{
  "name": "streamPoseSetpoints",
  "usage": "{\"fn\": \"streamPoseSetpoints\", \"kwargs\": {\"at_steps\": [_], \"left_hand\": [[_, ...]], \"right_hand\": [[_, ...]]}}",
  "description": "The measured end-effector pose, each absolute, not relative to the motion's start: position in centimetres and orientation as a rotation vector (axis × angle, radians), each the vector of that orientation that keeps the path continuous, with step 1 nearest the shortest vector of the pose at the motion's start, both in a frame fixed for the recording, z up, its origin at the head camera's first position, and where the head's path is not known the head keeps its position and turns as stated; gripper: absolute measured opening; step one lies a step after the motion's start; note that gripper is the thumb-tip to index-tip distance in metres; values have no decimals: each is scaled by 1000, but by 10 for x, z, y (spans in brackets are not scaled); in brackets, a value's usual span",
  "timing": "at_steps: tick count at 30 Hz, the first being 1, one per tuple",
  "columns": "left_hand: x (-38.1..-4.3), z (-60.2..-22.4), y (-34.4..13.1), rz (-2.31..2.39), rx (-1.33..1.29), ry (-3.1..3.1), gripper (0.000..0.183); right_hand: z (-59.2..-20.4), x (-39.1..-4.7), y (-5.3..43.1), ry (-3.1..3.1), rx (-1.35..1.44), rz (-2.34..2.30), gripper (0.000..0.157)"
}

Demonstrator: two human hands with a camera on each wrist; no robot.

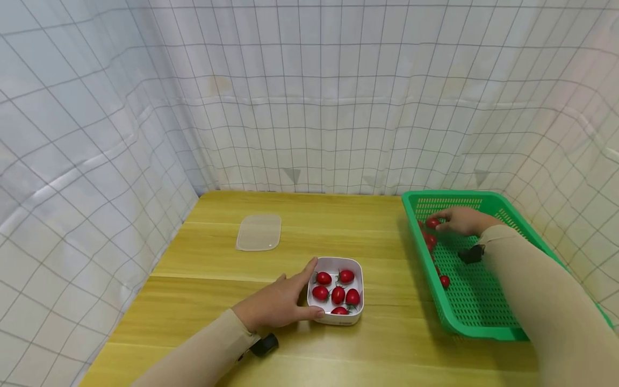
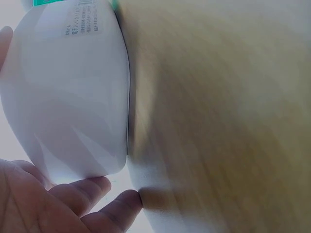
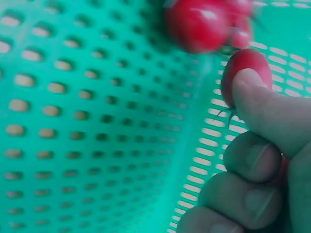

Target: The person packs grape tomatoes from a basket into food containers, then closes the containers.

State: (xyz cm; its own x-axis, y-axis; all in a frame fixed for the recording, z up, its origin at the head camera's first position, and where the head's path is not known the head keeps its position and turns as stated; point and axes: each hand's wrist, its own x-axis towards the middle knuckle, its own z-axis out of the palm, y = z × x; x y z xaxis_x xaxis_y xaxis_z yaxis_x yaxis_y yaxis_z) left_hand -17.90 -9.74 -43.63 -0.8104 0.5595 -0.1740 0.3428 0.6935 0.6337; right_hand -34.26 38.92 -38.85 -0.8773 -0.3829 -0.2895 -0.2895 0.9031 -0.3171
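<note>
Around the left side of a square white container (image 1: 340, 319) on the table, my left hand (image 1: 276, 303) holds on, thumb at the near corner and fingers along the far side. Several cherry tomatoes (image 1: 338, 295) with green stems lie inside it. My right hand (image 1: 463, 221) reaches into a green basket (image 1: 452, 317) and pinches a cherry tomato (image 3: 245, 59) near the left wall. In the right wrist view its other fingers are curled, and a bit of red shows behind them. More tomatoes (image 3: 197, 24) lie just beyond the pinched one.
A translucent lid (image 1: 259, 233) lies flat on the wooden table (image 1: 203, 279), behind and left of the container. Along the basket's left wall sit several loose tomatoes (image 1: 444, 281). White gridded curtains (image 1: 309, 107) enclose the table at the back and sides.
</note>
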Motion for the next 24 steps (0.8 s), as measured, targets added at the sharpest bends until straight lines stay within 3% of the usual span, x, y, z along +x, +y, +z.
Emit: {"fn": "streamPoseSetpoints", "kwargs": {"at_steps": [13, 24], "left_hand": [[-179, -433, -96, 834, 709, 2560, 110], [-180, -434, -96, 819, 702, 2565, 110]], "right_hand": [[-345, -328, 381, 2818, -507, -474, 48], [-310, -300, 314, 2776, -567, -664, 45]]}}
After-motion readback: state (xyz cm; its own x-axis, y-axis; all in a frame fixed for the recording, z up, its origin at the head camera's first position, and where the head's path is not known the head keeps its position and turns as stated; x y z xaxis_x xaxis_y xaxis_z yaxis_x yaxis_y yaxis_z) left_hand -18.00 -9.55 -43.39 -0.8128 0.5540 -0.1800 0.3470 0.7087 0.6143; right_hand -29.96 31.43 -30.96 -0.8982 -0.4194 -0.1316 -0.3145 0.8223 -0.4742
